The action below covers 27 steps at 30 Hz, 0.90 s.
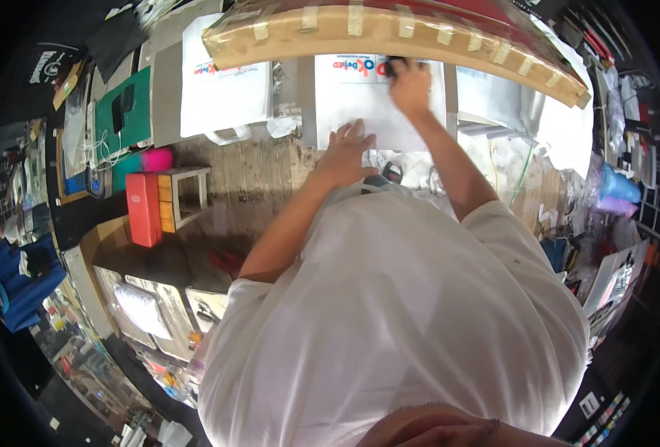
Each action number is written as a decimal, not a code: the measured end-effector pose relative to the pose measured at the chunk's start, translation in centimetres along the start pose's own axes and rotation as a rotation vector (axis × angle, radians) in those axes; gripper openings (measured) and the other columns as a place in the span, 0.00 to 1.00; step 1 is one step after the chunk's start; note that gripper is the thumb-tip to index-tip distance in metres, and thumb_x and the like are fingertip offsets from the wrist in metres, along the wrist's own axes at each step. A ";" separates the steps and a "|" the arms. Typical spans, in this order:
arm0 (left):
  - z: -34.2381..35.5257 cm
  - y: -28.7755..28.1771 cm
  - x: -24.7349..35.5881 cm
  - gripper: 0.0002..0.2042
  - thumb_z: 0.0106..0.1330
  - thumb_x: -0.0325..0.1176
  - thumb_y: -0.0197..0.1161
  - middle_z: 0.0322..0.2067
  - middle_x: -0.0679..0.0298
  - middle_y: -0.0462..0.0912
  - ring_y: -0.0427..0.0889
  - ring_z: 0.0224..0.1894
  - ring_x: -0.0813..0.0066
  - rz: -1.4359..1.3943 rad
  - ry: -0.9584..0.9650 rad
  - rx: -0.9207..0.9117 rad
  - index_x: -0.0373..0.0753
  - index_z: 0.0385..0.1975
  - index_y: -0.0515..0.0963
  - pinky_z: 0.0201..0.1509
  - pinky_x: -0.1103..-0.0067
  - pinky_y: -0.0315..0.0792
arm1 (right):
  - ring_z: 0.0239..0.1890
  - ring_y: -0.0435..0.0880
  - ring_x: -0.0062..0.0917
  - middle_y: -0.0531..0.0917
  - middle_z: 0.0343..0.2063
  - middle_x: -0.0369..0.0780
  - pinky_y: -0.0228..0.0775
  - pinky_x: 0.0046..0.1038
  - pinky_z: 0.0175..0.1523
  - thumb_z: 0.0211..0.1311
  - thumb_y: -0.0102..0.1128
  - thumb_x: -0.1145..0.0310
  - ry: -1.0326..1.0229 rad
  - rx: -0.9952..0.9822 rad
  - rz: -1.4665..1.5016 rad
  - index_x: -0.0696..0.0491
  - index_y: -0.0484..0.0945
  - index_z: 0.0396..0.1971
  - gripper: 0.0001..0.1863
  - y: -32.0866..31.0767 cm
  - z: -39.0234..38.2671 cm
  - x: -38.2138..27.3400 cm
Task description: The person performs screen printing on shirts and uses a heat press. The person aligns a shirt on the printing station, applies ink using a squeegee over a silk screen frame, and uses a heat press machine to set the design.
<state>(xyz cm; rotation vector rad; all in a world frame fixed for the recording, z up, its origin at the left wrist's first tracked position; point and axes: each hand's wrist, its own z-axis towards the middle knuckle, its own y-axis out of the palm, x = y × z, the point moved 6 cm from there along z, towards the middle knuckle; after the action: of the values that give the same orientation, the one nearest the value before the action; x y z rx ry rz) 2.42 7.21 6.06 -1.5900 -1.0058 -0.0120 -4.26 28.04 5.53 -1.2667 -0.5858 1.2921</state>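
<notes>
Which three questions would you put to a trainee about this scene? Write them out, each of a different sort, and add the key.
1. Multiple choice: what colour is the upright box beside the small wooden stool?
A) green
B) red
C) blue

2. True or false: the left hand is nearer the white shirt than the right hand is.

3. Short answer: which hand has the dark object at the lettering on the white printed piece?

Key: 1. B, red. 2. True. 3. The right hand.
</notes>
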 end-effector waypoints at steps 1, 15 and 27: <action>0.3 -0.1 0.0 0.41 0.56 0.55 0.69 0.73 0.45 0.51 0.51 0.73 0.40 0.002 0.004 -0.022 0.44 0.68 0.66 0.76 0.61 0.50 | 0.49 0.73 0.47 0.77 0.51 0.43 0.66 0.49 0.55 0.49 0.62 0.70 -0.085 -0.009 0.030 0.47 0.82 0.42 0.17 1.8 -0.4 -2.3; 1.2 0.4 -1.4 0.45 0.57 0.62 0.65 0.74 0.44 0.47 0.46 0.73 0.37 -0.061 -0.010 -0.165 0.36 0.68 0.63 0.76 0.59 0.49 | 0.52 0.73 0.44 0.80 0.49 0.38 0.69 0.45 0.55 0.50 0.67 0.66 -0.309 -0.105 -0.005 0.45 0.81 0.43 0.17 4.3 2.9 -10.4; 1.7 0.0 -1.5 0.45 0.59 0.64 0.63 0.73 0.42 0.48 0.45 0.74 0.37 -0.085 0.022 -0.204 0.31 0.66 0.65 0.76 0.59 0.47 | 0.50 0.77 0.42 0.83 0.43 0.39 0.73 0.43 0.52 0.56 0.57 0.65 -0.247 -0.207 -0.121 0.41 0.86 0.39 0.12 5.4 9.7 -8.5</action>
<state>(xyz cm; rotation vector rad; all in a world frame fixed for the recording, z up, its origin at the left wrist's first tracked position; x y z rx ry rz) 0.63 7.71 4.80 -1.7264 -1.0819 -0.1960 -17.17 22.60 6.01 -1.2255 -0.9787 1.3209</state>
